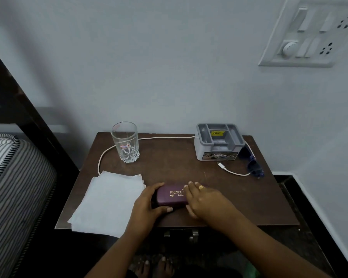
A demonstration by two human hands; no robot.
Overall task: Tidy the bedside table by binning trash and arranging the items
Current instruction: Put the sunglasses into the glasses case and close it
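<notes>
A purple case [170,196] with gold lettering lies near the front edge of the dark wooden bedside table [169,161]. My left hand [149,205] grips the case's left end, thumb along its near side. My right hand [205,199], wearing a ring, covers the case's right end. A stack of white paper sheets [109,203] lies at the front left, overhanging the edge. An empty glass tumbler [126,142] stands at the back left. A grey plastic organiser [218,142] sits at the back right, with blue sunglasses [253,165] beside it.
A white charging cable [165,138] runs along the back of the table and ends in a plug [221,165] in front of the organiser. A striped mattress [14,177] and dark bed frame [28,117] stand left. A switchboard [311,35] is on the wall.
</notes>
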